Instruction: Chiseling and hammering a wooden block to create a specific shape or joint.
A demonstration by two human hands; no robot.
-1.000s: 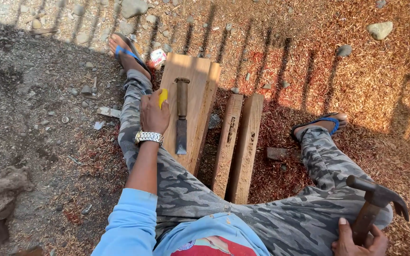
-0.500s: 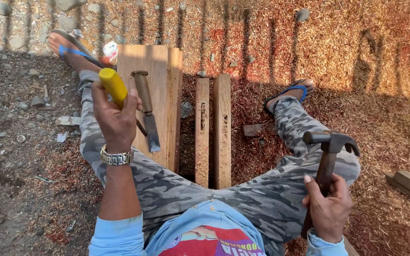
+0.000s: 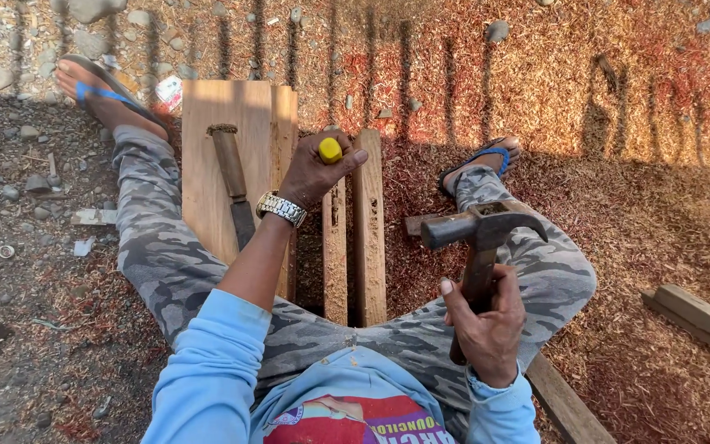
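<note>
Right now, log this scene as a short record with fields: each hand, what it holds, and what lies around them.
left hand: gripping a yellow-handled chisel, held over the two narrow slotted wood pieces
right hand: gripping a claw hammer by its handle, head raised above the right knee
wide board: flat on the ground between the legs
second chisel: dark, lying on the wide board, untouched
ground: reddish wood shavings at right, gravel at left
loose timber: lying at far right

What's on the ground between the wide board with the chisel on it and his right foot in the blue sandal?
Two narrow wooden slats lying side by side, seen in the head view.
</note>
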